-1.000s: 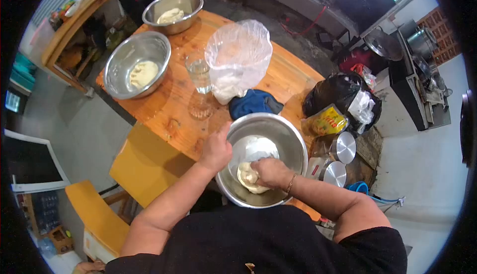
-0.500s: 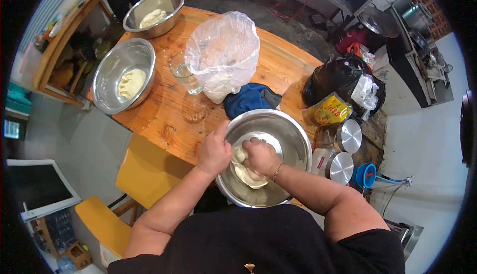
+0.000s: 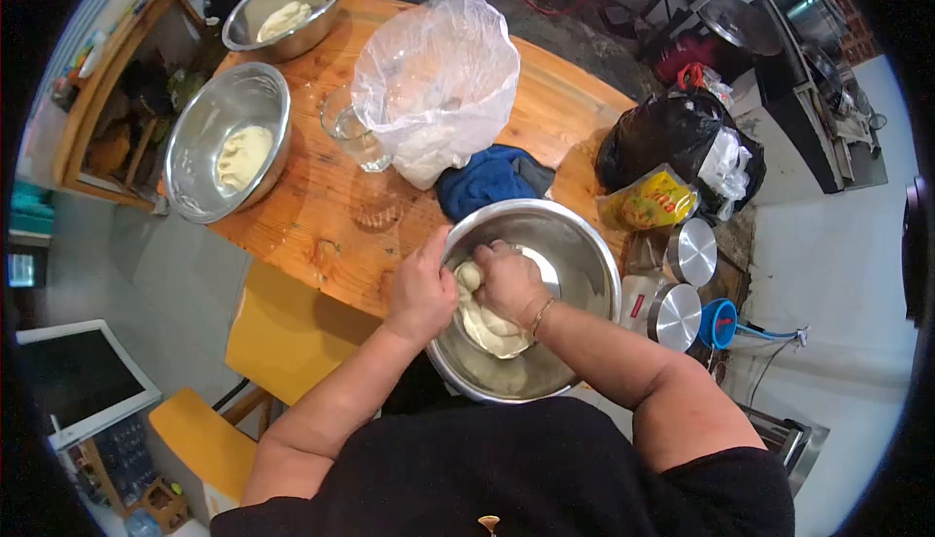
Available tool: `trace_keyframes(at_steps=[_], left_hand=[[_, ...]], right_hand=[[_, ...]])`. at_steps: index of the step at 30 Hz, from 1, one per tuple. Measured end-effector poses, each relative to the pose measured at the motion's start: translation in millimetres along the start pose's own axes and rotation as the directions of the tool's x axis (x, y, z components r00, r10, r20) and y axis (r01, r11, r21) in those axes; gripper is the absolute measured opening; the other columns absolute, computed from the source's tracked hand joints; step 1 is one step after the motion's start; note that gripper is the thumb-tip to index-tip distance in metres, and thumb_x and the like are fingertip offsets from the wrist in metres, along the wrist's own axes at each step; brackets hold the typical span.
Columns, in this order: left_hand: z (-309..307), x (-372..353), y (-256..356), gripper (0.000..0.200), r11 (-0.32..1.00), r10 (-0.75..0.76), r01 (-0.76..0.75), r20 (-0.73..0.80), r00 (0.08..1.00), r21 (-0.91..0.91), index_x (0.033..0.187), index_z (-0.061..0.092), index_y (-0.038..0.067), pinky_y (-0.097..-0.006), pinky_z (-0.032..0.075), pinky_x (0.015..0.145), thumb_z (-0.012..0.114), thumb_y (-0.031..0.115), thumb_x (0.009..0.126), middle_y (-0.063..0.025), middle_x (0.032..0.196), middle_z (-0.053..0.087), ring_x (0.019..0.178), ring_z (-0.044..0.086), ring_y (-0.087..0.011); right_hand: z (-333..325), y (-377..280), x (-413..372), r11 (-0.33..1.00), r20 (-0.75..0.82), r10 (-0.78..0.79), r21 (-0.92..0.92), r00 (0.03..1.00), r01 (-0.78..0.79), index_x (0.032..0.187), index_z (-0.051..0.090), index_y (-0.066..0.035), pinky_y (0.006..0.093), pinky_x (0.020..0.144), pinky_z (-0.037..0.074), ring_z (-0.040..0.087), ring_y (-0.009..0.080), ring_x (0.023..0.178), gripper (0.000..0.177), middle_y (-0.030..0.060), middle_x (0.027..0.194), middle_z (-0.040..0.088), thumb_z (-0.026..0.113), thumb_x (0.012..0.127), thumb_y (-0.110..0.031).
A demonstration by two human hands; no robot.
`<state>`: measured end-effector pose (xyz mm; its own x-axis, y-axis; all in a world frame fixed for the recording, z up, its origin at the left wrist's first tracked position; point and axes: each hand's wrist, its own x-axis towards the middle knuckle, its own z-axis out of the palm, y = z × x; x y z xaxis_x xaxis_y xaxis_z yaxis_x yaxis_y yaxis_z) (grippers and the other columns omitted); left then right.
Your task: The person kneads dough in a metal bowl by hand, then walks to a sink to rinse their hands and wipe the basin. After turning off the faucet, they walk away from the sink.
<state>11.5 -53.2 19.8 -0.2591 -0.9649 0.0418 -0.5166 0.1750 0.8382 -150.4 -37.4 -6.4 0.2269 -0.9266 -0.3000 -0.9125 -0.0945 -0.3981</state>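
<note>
A large steel bowl [image 3: 584,362] stands at the table's near edge with pale dough [image 3: 495,333] inside, against its left part. My left hand [image 3: 423,286] is closed round the bowl's left rim, thumb pointing up. Inside the bowl my right hand [image 3: 511,286] presses into the dough's upper part, its fingers curled and partly buried; a small rounded lump of dough bulges beside them. Just beyond the bowl lies a blue cloth [image 3: 492,183].
Two steel bowls [image 3: 278,152] [image 3: 321,29] with dough stand at the left. A glass jug [image 3: 353,133] and a white plastic bag [image 3: 438,79] are beyond my hands. At the right are a black bag [image 3: 653,143], a yellow packet [image 3: 654,198] and lidded jars [image 3: 674,318].
My right hand has shifted slightly in the dough, and a rounded lump now shows by its fingers. The view has moved a little; my left hand keeps its place on the rim.
</note>
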Motion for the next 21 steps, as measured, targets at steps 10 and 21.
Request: trace_keyframes(at_steps=[10, 21], left_hand=[[3.2, -0.5, -5.3, 0.047, 1.000, 0.026, -0.026, -0.025, 0.999, 0.006, 0.122, 0.048, -0.001, -0.0491, 0.046, 0.077, 0.046, 0.000, 0.074, -0.0274, 0.097, 0.059, 0.087, 0.058, -0.0430], [1.3, -0.2, 0.6, 0.049, 0.998, -0.015, 0.015, 0.004, 1.000, 0.054, 0.123, 0.048, 0.000, -0.0501, 0.046, 0.076, 0.048, 0.003, 0.074, -0.0275, 0.094, 0.060, 0.085, 0.059, -0.0434]], right_hand=[[0.8, 0.6, 12.6, 0.997, -0.061, 0.034, -0.066, 0.998, -0.038, 0.095, 0.057, -0.005, 0.0421, 0.077, 0.051, 0.061, 0.0345, 0.090, 0.031, 0.0180, 0.095, 0.059, 0.068, 0.068, -0.015], [0.5, -0.7, 12.0, 0.996, -0.155, 0.066, -0.051, 0.986, -0.074, 0.095, 0.057, -0.006, 0.0425, 0.080, 0.050, 0.060, 0.0345, 0.092, 0.030, 0.0169, 0.095, 0.060, 0.067, 0.068, -0.014]])
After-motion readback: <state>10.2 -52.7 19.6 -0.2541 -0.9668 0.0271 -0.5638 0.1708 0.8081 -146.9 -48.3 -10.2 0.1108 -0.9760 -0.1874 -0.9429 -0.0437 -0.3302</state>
